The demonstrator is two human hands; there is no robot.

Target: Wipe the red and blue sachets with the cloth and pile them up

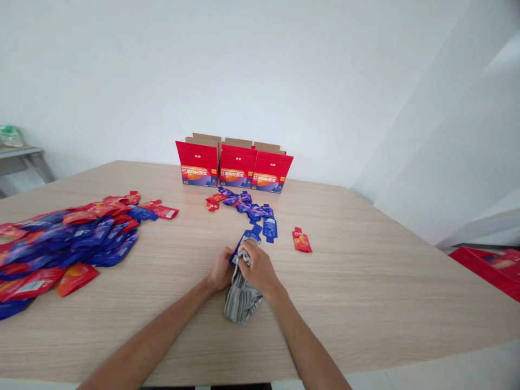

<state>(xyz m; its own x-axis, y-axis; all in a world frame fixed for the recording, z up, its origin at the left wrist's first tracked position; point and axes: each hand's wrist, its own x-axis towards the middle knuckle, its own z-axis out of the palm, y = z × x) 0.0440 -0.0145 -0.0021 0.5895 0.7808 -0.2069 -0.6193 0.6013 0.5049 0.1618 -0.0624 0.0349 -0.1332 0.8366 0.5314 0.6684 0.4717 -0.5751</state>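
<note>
My left hand [221, 268] grips the lower left edge of a blue pouch [254, 232], whose narrow spout end points away from me. Bunched in my right hand [259, 266] is a grey striped cloth [242, 299], pressed against the pouch's face; its loose end hangs down to the table. Most of the pouch is covered by the cloth and my fingers. Just beyond lie more blue pouches [270, 229] with a few red ones [215, 199]. A single red pouch [301, 240] rests to the right of my hands.
Three open red boxes [238, 167] stand side by side at the back of the wooden table [365, 281]. A large heap of red and blue pouches [77, 238] covers the left side. Beyond the right table edge is a red container [479, 268].
</note>
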